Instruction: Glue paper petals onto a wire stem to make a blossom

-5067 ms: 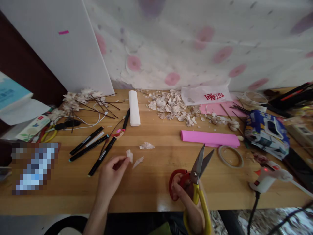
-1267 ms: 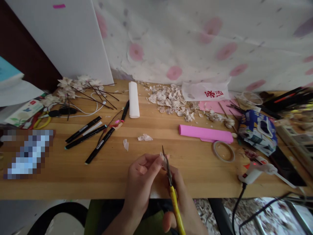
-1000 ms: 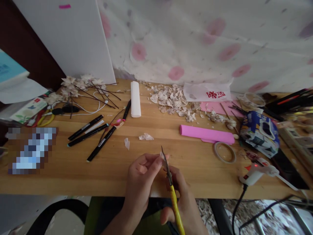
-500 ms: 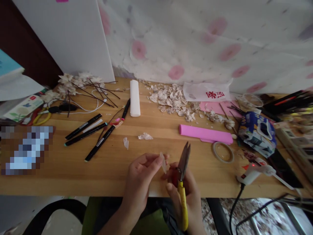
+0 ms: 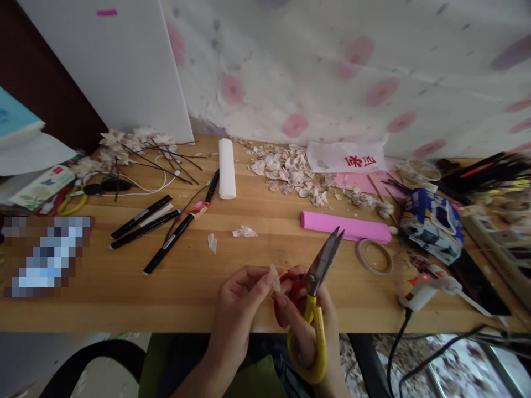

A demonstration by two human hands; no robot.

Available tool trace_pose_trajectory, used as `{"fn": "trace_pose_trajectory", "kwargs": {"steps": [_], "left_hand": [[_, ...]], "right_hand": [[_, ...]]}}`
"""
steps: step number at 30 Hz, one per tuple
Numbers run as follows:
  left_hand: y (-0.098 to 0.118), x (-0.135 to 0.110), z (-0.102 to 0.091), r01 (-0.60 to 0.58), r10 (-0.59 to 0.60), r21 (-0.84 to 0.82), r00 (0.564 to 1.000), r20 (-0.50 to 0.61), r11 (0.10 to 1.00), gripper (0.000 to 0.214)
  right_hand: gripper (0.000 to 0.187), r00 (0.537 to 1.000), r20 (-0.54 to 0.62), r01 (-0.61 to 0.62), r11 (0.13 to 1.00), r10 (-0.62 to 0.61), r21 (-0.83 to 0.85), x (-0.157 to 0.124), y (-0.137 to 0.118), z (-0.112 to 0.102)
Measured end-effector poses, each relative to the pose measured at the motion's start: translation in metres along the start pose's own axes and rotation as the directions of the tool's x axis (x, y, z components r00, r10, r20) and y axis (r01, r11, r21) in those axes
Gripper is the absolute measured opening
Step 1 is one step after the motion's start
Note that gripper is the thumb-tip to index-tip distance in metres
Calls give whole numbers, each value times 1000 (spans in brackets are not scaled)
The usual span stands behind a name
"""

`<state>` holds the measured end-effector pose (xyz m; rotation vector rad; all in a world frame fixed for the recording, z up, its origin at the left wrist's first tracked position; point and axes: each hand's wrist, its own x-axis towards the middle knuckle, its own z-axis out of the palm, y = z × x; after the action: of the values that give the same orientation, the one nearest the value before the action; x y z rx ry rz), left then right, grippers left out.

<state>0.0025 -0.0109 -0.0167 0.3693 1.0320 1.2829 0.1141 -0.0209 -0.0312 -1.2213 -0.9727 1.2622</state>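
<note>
My left hand (image 5: 240, 301) pinches a small white paper petal (image 5: 274, 278) between thumb and fingertips, just above the table's front edge. My right hand (image 5: 301, 320) grips red-and-yellow scissors (image 5: 317, 293), blades nearly closed and pointing up to the right, away from the petal. The right fingertips touch the petal from the right. Two more small paper scraps (image 5: 244, 231) lie on the wooden table (image 5: 124, 293) a little beyond my hands.
Black markers (image 5: 166, 229) lie left of centre. A white roll (image 5: 226, 175), a heap of paper petals (image 5: 290, 174), a pink paper roll (image 5: 345, 226), a tape ring (image 5: 375, 256), a wipes pack (image 5: 431, 224) and a glue gun (image 5: 427, 287) are spread around. Paper flowers on wires (image 5: 136, 149) lie back left.
The scissors left the petal and swung to the right, blades now tilted away. My left hand keeps the petal pinched in the same place.
</note>
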Motion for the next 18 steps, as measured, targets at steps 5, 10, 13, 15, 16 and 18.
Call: {"fn": "trace_pose_trajectory", "kwargs": {"steps": [5,10,13,15,16,18], "left_hand": [[-6,-1,-15,-23,17,74,997,80,997,28],[-4,3,-32,-170,87,192,923,375,967,20],[-1,4,-35,-185,100,166,903,418,969,15],[1,3,-34,-168,91,151,904,419,974,17],[3,3,-33,-156,86,144,911,403,977,19],[6,2,-30,-143,92,127,936,339,982,20]], "right_hand": [[41,983,108,-165,974,149,153,0,3,-3],[46,914,283,-371,880,290,297,1,-1,-7],[46,880,358,-439,824,314,358,2,-3,-8],[42,860,413,-457,812,298,364,2,-1,-9],[40,858,431,-449,816,279,365,1,1,-9],[41,888,410,-362,865,207,348,-1,7,-10]]}}
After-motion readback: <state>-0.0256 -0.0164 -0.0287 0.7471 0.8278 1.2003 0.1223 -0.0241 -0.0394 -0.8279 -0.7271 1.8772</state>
